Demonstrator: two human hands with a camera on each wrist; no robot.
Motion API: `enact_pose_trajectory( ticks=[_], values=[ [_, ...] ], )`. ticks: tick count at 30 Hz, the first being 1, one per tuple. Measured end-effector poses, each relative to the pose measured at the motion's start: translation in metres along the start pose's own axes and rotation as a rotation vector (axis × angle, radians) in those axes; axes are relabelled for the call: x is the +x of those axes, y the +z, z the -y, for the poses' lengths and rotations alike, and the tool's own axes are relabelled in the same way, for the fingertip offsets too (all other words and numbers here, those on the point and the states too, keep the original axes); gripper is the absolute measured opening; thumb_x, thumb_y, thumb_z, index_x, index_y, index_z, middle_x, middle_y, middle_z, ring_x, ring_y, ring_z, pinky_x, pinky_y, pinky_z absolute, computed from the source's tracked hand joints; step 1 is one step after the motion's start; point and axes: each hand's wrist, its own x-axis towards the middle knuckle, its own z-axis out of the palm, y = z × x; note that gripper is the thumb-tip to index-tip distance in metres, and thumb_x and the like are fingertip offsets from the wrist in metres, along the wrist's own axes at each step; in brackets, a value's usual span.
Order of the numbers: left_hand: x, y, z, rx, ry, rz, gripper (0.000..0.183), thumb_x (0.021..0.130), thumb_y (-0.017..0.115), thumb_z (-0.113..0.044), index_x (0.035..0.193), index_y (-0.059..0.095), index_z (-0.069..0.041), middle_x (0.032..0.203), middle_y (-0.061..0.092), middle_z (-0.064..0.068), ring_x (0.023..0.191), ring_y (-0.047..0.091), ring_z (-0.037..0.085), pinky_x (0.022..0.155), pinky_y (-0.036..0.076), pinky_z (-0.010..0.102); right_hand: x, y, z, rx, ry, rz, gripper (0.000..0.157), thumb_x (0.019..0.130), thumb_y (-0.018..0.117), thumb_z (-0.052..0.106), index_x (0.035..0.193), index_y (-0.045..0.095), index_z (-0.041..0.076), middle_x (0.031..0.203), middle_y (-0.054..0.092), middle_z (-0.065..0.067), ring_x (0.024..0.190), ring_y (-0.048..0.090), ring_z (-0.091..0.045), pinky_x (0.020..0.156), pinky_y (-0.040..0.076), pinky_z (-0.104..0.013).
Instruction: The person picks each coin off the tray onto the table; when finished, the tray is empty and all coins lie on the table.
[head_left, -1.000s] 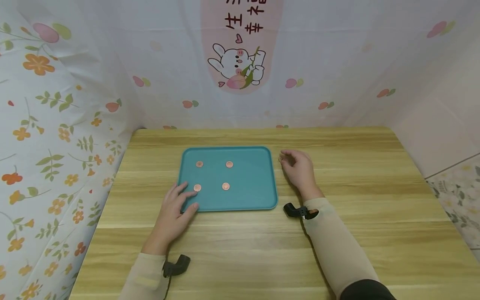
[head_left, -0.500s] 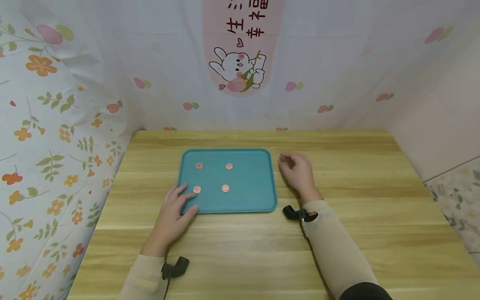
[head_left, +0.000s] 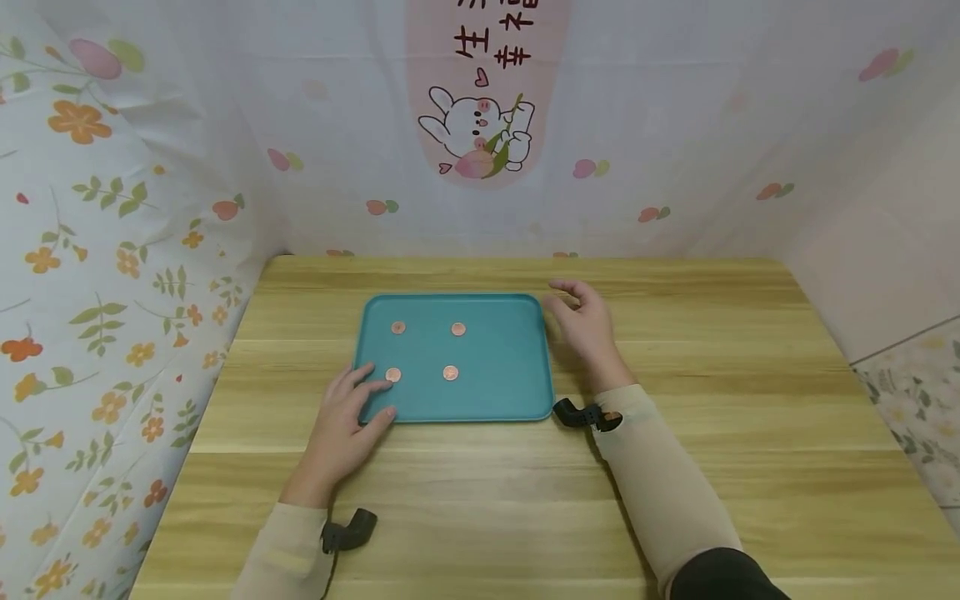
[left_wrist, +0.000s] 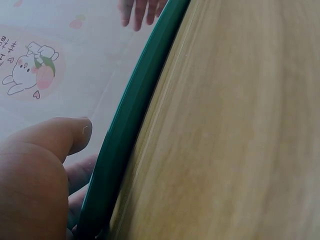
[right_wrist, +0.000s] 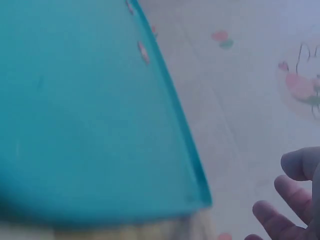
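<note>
Several small copper-coloured coins (head_left: 458, 329) lie spaced apart on a blue-green rectangular tray (head_left: 506, 392). My left hand (head_left: 347, 427) rests over the tray's near left corner with its fingers spread. Its index fingertip is right beside the nearest left coin (head_left: 393, 375); whether they touch, I cannot tell. In the left wrist view the thumb (left_wrist: 75, 134) lies along the tray rim (left_wrist: 117, 132). My right hand (head_left: 589, 333) hovers at the tray's far right corner, thumb and fingers apart. The right wrist view shows nothing between its fingers (right_wrist: 295, 197).
The tray sits on a wood-grain table (head_left: 480, 500). Behind it hangs a white printed curtain (head_left: 660, 108), and a floral cloth (head_left: 112, 333) hangs on the left. Wrist cameras (head_left: 351, 531) stick out from both sleeves.
My right hand has shifted left and away from me, to the tray's right edge. Its thumb and fingers have parted; a small round thing seen at its fingertips earlier no longer shows. The left hand stays put.
</note>
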Motion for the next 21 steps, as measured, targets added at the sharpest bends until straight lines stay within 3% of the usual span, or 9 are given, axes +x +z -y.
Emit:
enact_pose_trajectory(
  ticks=[3,7,11,13,17,21],
  values=[
    [0.001,0.001,0.002,0.001,0.015,-0.006,0.040,0.097,0.076,-0.022,0.132,0.071,-0.003,0.160,0.047,0.024,0.155,0.024,0.051,0.120,0.021,0.074,-0.003,0.006,0.010,0.002,-0.023,0.035,0.033,0.103,0.071,0.025,0.127,0.076,0.002,0.138,0.070,-0.007,0.116,0.065,-0.026,0.086,0.052,-0.033],
    [0.003,0.002,0.002,-0.006,0.023,-0.003,0.040,0.097,0.077,-0.022,0.132,0.071,-0.003,0.160,0.048,0.024,0.155,0.024,0.051,0.121,0.020,0.073,-0.005,0.019,0.021,0.019,-0.054,0.081,0.029,0.104,0.072,0.023,0.121,0.078,0.001,0.131,0.073,-0.008,0.103,0.064,-0.025,0.077,0.050,-0.034],
    [0.003,0.004,0.001,-0.013,0.015,0.007,0.039,0.097,0.077,-0.021,0.131,0.071,-0.003,0.160,0.047,0.024,0.156,0.024,0.050,0.122,0.020,0.072,-0.006,0.037,0.025,-0.033,-0.079,0.102,0.028,0.103,0.072,0.024,0.119,0.079,0.002,0.129,0.074,-0.009,0.101,0.063,-0.021,0.080,0.050,-0.035],
    [0.002,0.004,0.002,-0.012,0.010,0.011,0.039,0.097,0.077,-0.021,0.131,0.071,-0.004,0.160,0.047,0.023,0.156,0.024,0.049,0.122,0.020,0.072,-0.007,0.047,0.027,-0.059,-0.079,0.132,0.028,0.104,0.071,0.026,0.119,0.080,0.004,0.129,0.073,-0.009,0.089,0.062,-0.026,0.072,0.050,-0.038],
    [0.002,0.004,0.001,-0.012,-0.001,0.016,0.040,0.097,0.077,-0.022,0.132,0.071,-0.004,0.161,0.047,0.022,0.157,0.023,0.049,0.122,0.020,0.072,-0.009,0.064,0.031,-0.110,-0.075,0.226,0.027,0.103,0.071,0.029,0.119,0.080,0.009,0.129,0.074,-0.005,0.093,0.063,-0.026,0.072,0.050,-0.040],
    [0.001,0.003,0.001,-0.012,-0.005,0.010,0.041,0.096,0.077,-0.022,0.133,0.071,-0.004,0.161,0.046,0.022,0.157,0.022,0.049,0.122,0.020,0.072,-0.009,0.081,0.032,-0.134,-0.070,0.323,0.026,0.102,0.073,0.028,0.120,0.080,0.009,0.128,0.074,-0.005,0.114,0.064,-0.025,0.088,0.053,-0.042]
  ],
)
